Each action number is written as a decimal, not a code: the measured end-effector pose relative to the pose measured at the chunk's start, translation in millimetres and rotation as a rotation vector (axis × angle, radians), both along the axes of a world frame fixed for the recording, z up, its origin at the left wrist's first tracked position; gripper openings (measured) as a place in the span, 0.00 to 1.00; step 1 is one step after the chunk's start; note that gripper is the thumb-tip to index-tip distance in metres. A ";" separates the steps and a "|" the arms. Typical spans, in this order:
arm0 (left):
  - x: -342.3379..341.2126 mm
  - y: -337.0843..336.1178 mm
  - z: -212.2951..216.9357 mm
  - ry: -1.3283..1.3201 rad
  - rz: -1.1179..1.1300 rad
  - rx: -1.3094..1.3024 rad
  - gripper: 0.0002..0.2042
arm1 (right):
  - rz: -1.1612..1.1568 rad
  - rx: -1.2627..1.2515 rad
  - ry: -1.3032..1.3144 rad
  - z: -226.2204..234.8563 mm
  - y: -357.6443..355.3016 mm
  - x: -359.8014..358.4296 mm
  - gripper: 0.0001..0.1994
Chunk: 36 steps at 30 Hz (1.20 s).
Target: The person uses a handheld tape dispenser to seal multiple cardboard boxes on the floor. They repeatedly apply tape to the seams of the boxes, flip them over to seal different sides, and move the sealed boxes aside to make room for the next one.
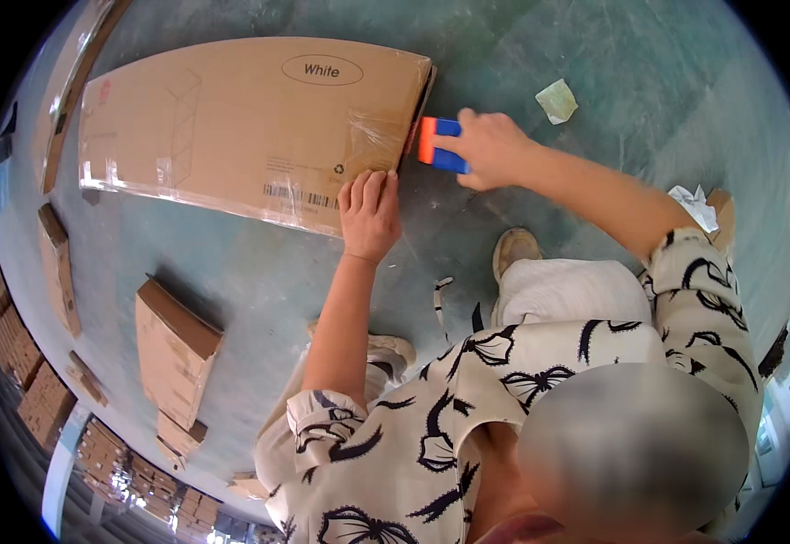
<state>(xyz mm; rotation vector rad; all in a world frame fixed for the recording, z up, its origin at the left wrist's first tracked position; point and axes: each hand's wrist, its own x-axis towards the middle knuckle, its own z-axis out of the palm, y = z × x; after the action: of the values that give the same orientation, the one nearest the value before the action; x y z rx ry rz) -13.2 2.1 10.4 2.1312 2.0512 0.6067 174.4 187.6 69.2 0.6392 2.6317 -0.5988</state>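
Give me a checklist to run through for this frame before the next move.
1. Carton steadied: ok, the left hand rests on it near its right end.
2. Orange-and-blue tool held: ok, in the right hand.
3. Tool touching the carton: cannot tell, it is close beside the right end.
4. Right end fully closed: cannot tell, a dark line runs along its edge.
5. Pale paper scrap clear of the carton: ok, it lies apart on the floor.

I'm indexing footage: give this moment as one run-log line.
left hand: on brown carton, near right end | right hand: grips blue-orange tool beside that end | floor: pale scrap
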 end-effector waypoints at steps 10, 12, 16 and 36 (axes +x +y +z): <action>18.9 71.1 0.7 0.174 0.187 -0.208 0.42 | -0.289 -0.167 0.097 -4.6 51.7 -11.4 0.29; 22.1 72.0 -7.3 0.211 0.226 -0.186 0.42 | -0.375 -0.234 0.223 -1.4 67.4 9.2 0.29; 26.0 75.3 -8.1 0.221 0.245 -0.184 0.39 | -0.918 -0.960 0.495 -34.7 104.8 61.4 0.31; 27.0 97.1 -6.1 0.257 0.314 -0.212 0.44 | -1.431 -1.555 0.986 -82.1 106.4 66.4 0.15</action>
<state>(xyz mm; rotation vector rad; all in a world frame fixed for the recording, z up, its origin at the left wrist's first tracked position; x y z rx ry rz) 13.8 99.1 4.3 1.8657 2.4840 0.1363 240.8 294.0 -12.9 1.6134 0.6930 -3.2468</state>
